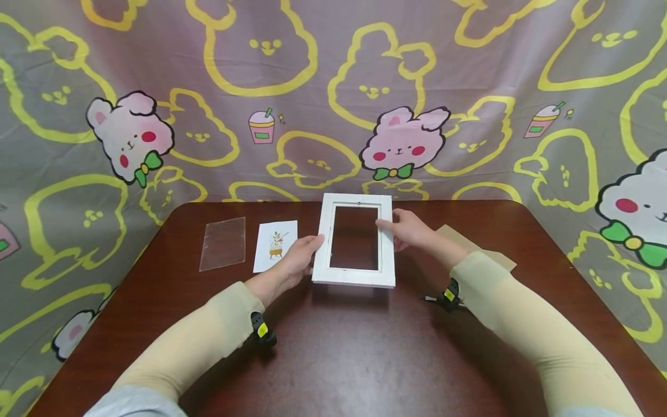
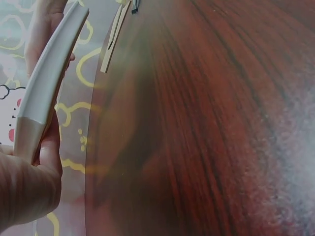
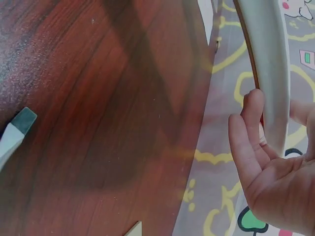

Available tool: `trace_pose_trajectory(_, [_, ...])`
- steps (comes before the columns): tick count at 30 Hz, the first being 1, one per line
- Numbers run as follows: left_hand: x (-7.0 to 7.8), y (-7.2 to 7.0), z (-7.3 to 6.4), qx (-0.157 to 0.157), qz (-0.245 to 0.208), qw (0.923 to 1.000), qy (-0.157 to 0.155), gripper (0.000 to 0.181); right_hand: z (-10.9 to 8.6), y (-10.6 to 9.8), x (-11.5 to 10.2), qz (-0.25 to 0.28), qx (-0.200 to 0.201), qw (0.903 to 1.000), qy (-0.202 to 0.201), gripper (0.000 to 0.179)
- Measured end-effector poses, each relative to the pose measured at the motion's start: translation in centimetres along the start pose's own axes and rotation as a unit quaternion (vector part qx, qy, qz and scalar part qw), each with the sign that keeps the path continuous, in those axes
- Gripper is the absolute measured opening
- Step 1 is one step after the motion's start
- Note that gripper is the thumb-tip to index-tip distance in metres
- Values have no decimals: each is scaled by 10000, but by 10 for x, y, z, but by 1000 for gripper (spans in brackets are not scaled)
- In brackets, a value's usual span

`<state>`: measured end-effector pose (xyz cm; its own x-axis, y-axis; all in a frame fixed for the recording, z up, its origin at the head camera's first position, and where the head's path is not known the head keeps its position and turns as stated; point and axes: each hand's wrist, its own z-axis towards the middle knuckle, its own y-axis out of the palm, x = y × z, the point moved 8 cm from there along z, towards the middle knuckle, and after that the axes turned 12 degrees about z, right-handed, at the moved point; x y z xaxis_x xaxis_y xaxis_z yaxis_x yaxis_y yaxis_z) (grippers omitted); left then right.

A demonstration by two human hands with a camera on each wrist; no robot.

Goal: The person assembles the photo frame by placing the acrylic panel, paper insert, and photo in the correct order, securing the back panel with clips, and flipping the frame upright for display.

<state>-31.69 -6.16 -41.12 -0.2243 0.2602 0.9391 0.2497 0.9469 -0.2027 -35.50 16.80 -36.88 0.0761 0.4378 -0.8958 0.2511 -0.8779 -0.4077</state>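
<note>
A white picture frame point(image 1: 353, 278) with a see-through opening is held up above the table, tilted toward the head camera. My left hand point(image 1: 299, 258) grips its left side, the thumb on the front edge. On the opposite side my right hand point(image 1: 409, 229) holds the frame, thumb over the front and fingers behind. In the left wrist view the frame point(image 2: 42, 88) appears edge-on beside the left hand point(image 2: 29, 189). The right wrist view shows the right hand's fingers point(image 3: 241, 142) under the frame's edge point(image 3: 270, 64).
A clear sheet point(image 1: 223, 244) and a white card with a plant picture point(image 1: 263, 246) lie at the left on the brown table point(image 1: 354, 359). A tan board point(image 1: 500, 259) lies at the right. Near the right wrist is a flat-tipped tool point(image 3: 22, 123). Patterned cloth point(image 1: 312, 116) surrounds the table.
</note>
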Motion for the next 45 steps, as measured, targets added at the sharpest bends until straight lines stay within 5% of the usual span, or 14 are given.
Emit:
trace_pose_trajectory(6, [-2,0,-2,-115,-23,9999,-19,38,2,4,0,-169,-14,9998,-128,44])
trace_pose_trajectory(17, [-8,0,-6,-608,1131,9917,86,39,-1,11,9,-316,-96,9994,70,42])
trace_pose_trajectory(30, [-15,5,-10,-826,2604,9613,372,33,1,28,22,-1080,-294,9937,-9,31])
trace_pose_trajectory(45, [-24,19,-18,-977,3417,9314,783,26,1,44,42,-1654,-453,9849,249,32])
